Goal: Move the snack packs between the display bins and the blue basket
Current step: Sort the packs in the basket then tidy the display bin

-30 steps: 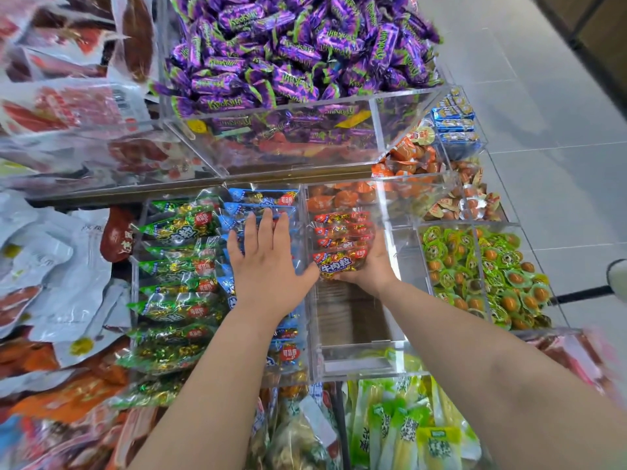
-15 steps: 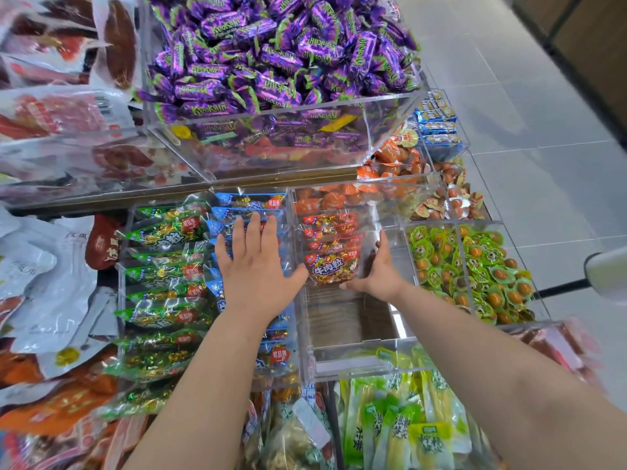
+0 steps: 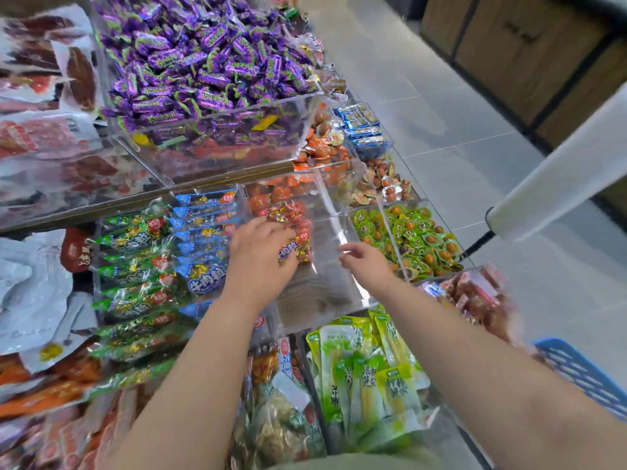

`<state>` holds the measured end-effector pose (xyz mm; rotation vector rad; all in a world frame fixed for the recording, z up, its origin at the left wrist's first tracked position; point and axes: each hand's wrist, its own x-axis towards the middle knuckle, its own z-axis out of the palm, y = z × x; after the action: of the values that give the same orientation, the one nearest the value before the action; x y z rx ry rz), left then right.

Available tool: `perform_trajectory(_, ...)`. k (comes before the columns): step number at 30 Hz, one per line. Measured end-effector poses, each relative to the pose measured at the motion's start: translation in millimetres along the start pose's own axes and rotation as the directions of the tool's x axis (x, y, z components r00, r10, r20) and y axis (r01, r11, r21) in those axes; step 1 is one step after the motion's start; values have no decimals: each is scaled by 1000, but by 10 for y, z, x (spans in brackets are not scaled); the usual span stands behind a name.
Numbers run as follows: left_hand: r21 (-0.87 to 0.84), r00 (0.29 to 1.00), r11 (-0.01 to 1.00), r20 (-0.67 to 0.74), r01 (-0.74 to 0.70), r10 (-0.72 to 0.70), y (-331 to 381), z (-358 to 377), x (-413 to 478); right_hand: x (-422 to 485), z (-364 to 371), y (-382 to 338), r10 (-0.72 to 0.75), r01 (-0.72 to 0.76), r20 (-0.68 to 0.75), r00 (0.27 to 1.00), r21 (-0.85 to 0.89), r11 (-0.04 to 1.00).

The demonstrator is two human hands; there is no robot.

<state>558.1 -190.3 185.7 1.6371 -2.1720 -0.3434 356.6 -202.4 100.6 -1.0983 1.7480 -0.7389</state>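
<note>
1. Left hand (image 3: 259,257) is down in the middle clear bin (image 3: 325,290), seen from the back, its fingers curled over the near end of the red snack packs (image 3: 295,220).
2. It looks like a grip. One pack peeks out between thumb and fingers, though the hand hides exactly how many it holds.
3. The red snack packs sit stacked at the far end of that bin, and the near half of the bin shows bare floor.
4. Right hand (image 3: 368,264) hovers just beside the bin's right wall, fingers loosely spread and slightly bent, holding nothing.
5. The two hands are near each other but apart, with the bin's open space between them.
6. The blue basket (image 3: 583,374) is at the lower right, well away from both hands, partly hidden behind the right forearm. What it contains is too blurred to tell.
7. Left of the middle bin is a row of blue packs (image 3: 203,228), then a row of green packs (image 3: 132,252).
8. To the right are round green snacks (image 3: 417,239) in their own compartments.
9. On the tier above, purple candies (image 3: 203,62) are heaped high in a clear box.
10. Down front, yellow-green pouches (image 3: 366,368) stand upright.
</note>
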Motion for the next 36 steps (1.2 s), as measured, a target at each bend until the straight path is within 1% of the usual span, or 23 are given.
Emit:
perform_trajectory(2,-34,995,998,85,-52,54,262,62,-139,-294,-129,-2,-33,36,-48,998,60,998)
perform_trajectory(4,-125,983,991,173,-42,64,488,173,-313,-616,-265,60,-62,75,-126,990,99,992)
perform_trajectory(6,-216,960,974,254,-62,117,684,310,-502,-959,-404,209,-54,80,-194,980,127,989)
perform_trajectory(7,-227,946,969,282,-95,159,774,382,-599,-1125,-461,310,-27,60,-221,975,146,987)
perform_trajectory(9,-241,916,957,322,-164,238,948,532,-792,-1447,-553,564,70,-16,-268,961,197,980)
perform_trajectory(11,-282,876,942,388,-182,285,1106,672,-1000,-1745,-621,896,207,-133,-304,930,246,960)
perform_trajectory(13,-316,816,943,516,-102,261,1231,847,-1233,-2069,-697,1309,350,-281,-300,887,251,926)
perform_trajectory(15,-290,731,957,651,-9,204,1302,1066,-1475,-2473,-759,1746,477,-431,-256,841,217,876)
perform_trajectory(17,-219,641,972,759,88,113,1304,1295,-1732,-2929,-751,2205,619,-563,-185,763,279,778)
perform_trajectory(19,-155,539,975,841,157,47,1265,1497,-1991,-3429,-688,2650,770,-683,-97,631,401,610)
perform_trajectory(21,-81,429,973,903,216,-20,1204,1670,-2241,-3936,-622,3069,871,-750,-22,490,499,435)
perform_trajectory(23,19,339,956,933,292,-122,1149,1790,-2475,-4393,-597,3417,908,-789,52,417,516,333)
perform_trajectory(25,114,311,957,930,265,-197,1095,1870,-2682,-4741,-641,3650,929,-818,54,365,495,293)
perform_trajectory(27,209,260,935,922,288,-286,1071,1918,-2852,-4973,-714,3800,936,-812,50,348,515,274)
perform_trajectory(28,241,224,920,922,309,-317,1097,1924,-2900,-5059,-751,3858,935,-808,63,350,526,267)
perform_trajectory(29,266,208,903,914,337,-347,1150,1944,-2927,-5124,-798,3913,934,-804,75,350,535,258)
perform_trajectory(30,275,219,891,904,361,-368,1215,1983,-2937,-5168,-858,3956,934,-800,72,350,542,258)
perform_trajectory(32,288,263,911,892,296,-368,1416,2086,-2923,-5210,-1021,4022,934,-797,57,353,542,268)
perform_trajectory(33,282,262,918,897,280,-355,1544,2138,-2919,-5218,-1110,4050,932,-794,46,360,539,280)
perform_trajectory(36,228,284,932,908,282,-308,1948,2343,-2879,-5200,-1368,4110,911,-775,32,412,539,332)
